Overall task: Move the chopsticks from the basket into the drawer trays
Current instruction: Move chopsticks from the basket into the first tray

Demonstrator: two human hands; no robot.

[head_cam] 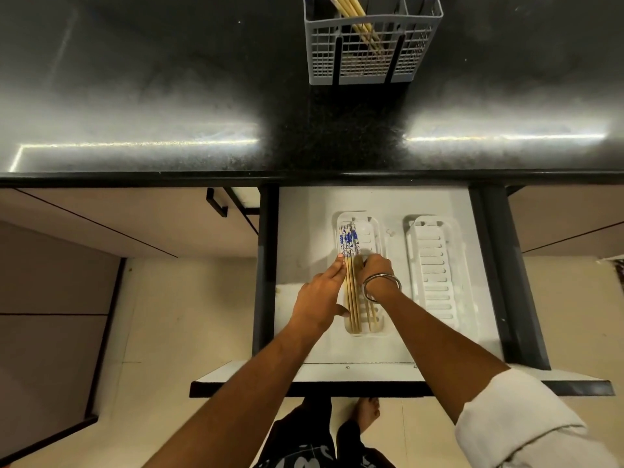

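Note:
Several wooden chopsticks with blue-and-white patterned tops (349, 251) lie lengthwise in the left white tray (374, 228) of the open drawer. My left hand (322, 295) rests flat against their left side, fingers extended. My right hand (376, 270), with a metal bangle on the wrist, curls over their right side with fingertips on them. The right white tray (439, 265) holds nothing. On the black counter stands a grey wire-style basket (371, 49) with several plain wooden chopsticks (354, 15) leaning inside.
The white-lined drawer (304, 231) is pulled out under the counter edge (304, 179). A cabinet handle (216, 202) is to its left. My bare foot (366, 412) stands on the tiled floor below the drawer front.

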